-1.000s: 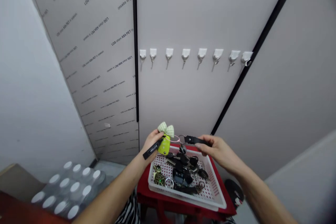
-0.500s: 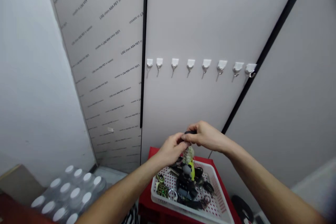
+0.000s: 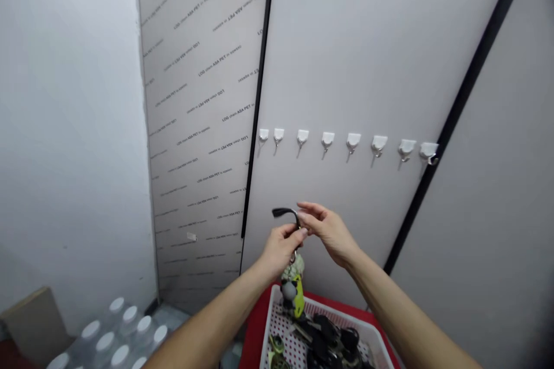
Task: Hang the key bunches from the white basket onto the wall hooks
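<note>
My left hand point(image 3: 283, 248) pinches a keychain point(image 3: 289, 291) by its metal ring. Its black strap point(image 3: 283, 212) curls up above the fingers. Below them hang a pale bead-like piece, a grey and black figure and a yellow-green charm. My right hand point(image 3: 331, 230) is just to the right, its fingers apart and the tips close to the strap; whether they touch it I cannot tell. Underneath is a white perforated basket point(image 3: 318, 304) holding several dark keychains point(image 3: 326, 334) and a green round charm point(image 3: 277, 351).
A row of several white hooks point(image 3: 328, 139) runs across the pale wall panel. The basket rests on a red surface point(image 3: 255, 323). At lower left stand several clear bottles with white caps point(image 3: 130, 314), near a brown board point(image 3: 37, 320).
The keychain has risen and shifted left in my left hand, its strap now showing. My right hand has loosened its grip and opened. The view has tilted up, so the hooks sit lower.
</note>
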A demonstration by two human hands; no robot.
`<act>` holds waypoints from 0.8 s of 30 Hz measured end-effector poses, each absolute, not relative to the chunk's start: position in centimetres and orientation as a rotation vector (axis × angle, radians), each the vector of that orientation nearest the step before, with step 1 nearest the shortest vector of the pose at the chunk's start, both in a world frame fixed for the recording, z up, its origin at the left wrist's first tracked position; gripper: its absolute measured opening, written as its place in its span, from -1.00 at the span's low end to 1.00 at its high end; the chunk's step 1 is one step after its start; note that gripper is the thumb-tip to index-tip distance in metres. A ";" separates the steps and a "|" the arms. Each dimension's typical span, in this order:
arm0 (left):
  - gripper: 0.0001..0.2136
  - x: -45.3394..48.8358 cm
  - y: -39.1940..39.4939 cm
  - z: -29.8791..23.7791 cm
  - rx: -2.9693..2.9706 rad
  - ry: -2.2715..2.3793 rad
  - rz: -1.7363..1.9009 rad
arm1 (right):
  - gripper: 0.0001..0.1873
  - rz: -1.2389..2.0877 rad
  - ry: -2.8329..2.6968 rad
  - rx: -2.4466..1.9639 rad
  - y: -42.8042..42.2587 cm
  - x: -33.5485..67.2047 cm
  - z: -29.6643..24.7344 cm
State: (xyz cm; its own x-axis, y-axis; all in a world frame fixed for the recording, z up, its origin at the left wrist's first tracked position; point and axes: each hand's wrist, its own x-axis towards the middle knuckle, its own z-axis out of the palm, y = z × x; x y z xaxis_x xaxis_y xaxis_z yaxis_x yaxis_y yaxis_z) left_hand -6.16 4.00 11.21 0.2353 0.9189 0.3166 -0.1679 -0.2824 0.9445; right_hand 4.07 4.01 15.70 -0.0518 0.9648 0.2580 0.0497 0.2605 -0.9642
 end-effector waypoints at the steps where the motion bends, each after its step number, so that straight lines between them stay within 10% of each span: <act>1: -0.76 -6.4 4.3 11.6 1.480 0.782 1.290 | -0.68 1.007 -1.414 -1.042 4.3 3.4 16.0; 24: -0.78 -12.7 12.5 21.4 1.361 0.895 1.675 | -0.71 0.637 -1.169 -0.787 14.1 -6.2 25.0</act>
